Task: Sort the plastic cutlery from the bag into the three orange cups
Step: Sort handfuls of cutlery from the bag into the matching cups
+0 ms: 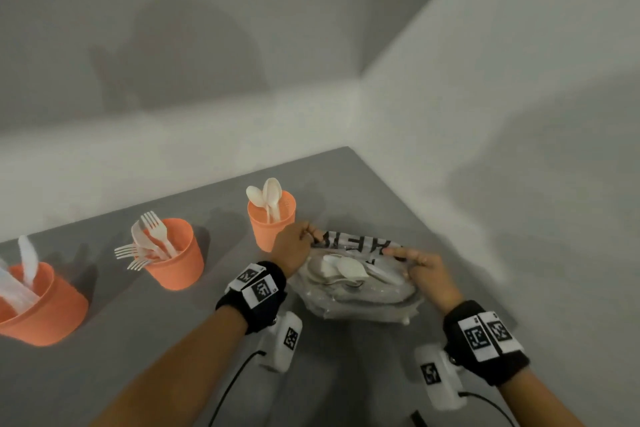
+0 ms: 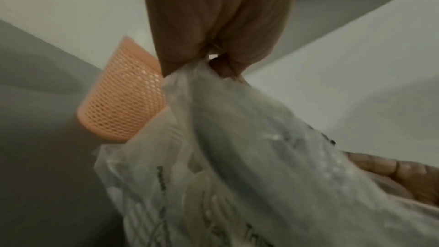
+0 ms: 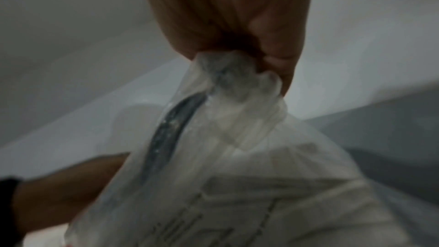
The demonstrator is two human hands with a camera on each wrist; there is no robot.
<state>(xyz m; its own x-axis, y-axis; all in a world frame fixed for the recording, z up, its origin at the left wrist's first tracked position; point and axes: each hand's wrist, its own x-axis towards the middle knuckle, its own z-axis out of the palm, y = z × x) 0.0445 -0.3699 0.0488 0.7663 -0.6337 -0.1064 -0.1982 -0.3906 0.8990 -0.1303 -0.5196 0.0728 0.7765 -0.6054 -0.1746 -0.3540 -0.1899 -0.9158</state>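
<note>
A clear plastic bag [image 1: 356, 298] with black print lies on the grey table, white cutlery [image 1: 349, 269] showing in its mouth. My left hand [image 1: 294, 246] pinches the bag's left edge [image 2: 190, 74]. On the right edge [image 3: 237, 74], my right hand [image 1: 420, 269] pinches the bunched plastic. Three orange cups stand to the left: one with spoons [image 1: 272, 220], just behind my left hand, one with forks [image 1: 173, 255], and one with knives [image 1: 38, 305] at the frame's left edge.
Walls meet in a corner behind the table [image 1: 346, 166], close to the bag's right side. A mesh-sided orange cup [image 2: 123, 100] shows beside the bag in the left wrist view. Cables [image 1: 232, 388] run off both wrist cameras near the table's front.
</note>
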